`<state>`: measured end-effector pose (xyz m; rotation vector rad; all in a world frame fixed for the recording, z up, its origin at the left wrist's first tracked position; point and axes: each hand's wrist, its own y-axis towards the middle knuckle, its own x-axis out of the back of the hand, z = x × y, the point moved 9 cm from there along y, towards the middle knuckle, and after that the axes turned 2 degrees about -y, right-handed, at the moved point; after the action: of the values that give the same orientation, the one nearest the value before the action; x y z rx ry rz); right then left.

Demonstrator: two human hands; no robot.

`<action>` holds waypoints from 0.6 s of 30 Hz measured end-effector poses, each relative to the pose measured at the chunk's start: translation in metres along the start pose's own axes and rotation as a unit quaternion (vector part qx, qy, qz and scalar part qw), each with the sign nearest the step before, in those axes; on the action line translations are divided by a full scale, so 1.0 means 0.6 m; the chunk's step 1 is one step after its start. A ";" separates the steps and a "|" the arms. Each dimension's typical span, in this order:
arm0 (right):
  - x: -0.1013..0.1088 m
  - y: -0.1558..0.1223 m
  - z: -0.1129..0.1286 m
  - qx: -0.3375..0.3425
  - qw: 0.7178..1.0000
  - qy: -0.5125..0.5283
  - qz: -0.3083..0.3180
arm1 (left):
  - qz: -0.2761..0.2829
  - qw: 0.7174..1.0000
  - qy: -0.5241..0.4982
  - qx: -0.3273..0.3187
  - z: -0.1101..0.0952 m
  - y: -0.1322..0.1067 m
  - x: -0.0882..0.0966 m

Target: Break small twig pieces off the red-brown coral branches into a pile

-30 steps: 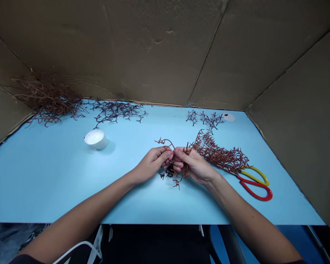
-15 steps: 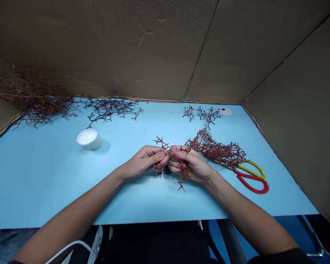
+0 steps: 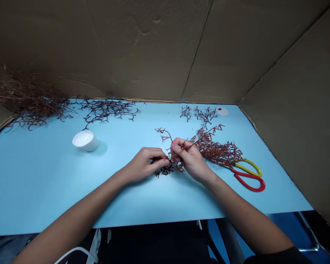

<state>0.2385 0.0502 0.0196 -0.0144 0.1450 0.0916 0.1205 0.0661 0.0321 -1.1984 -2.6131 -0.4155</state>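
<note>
My left hand (image 3: pixel 147 165) and my right hand (image 3: pixel 188 159) work close together at the middle of the pale blue tabletop (image 3: pixel 46 183). The left fingertips curl over a dark cluster of branched sprigs (image 3: pixel 167 169), which lies partly under them. My right thumb and fingers pinch a thin reddish-brown stem (image 3: pixel 185 145). A forked reddish sprig (image 3: pixel 163 134) rises above the gap between my hands. Just right of my right hand lies a dense heap of reddish-brown branching sprigs (image 3: pixel 216 152).
Red-and-yellow-handled scissors (image 3: pixel 247 175) lie right of the heap. A white cup (image 3: pixel 85 141), a dark sprig pile (image 3: pixel 107 111), a brown tangled mass (image 3: pixel 30 104), small sprigs (image 3: pixel 199 114) and a white disc (image 3: pixel 222 111) lie farther off. Cardboard walls (image 3: pixel 126 47) surround the table.
My hands have parted slightly, with the right hand higher and holding a stem clear of the dark cluster. The small loose sprig at the front no longer shows. The whole scene sits farther left in view.
</note>
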 end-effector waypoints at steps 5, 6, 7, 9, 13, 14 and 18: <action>-0.003 -0.003 -0.001 0.006 0.995 -0.094 -0.027 | -0.054 0.996 0.063 -0.013 0.007 -0.003 0.001; -0.007 -0.004 -0.002 0.004 0.995 -0.092 -0.022 | -0.059 0.996 0.069 -0.014 0.009 -0.003 0.000; -0.010 -0.005 -0.004 0.002 0.996 -0.091 -0.019 | -0.063 0.995 0.074 -0.015 0.011 -0.004 0.000; -0.010 -0.005 -0.005 0.001 0.995 -0.098 -0.022 | -0.070 0.994 0.081 -0.018 0.014 -0.004 -0.001; -0.005 -0.003 -0.013 -0.019 0.998 -0.043 -0.032 | -0.050 0.996 0.062 -0.030 0.009 -0.003 -0.009; -0.008 -0.002 -0.019 -0.039 0.999 0.005 -0.025 | -0.040 0.998 0.045 -0.030 0.007 -0.003 -0.011; -0.033 -0.009 -0.035 -0.129 0.975 0.179 0.027 | -0.011 0.997 -0.076 -0.005 -0.002 -0.004 -0.013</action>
<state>0.2166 0.0428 0.0018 -0.2874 0.4932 0.1618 0.1237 0.0587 0.0302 -1.2520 -2.7564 -0.3541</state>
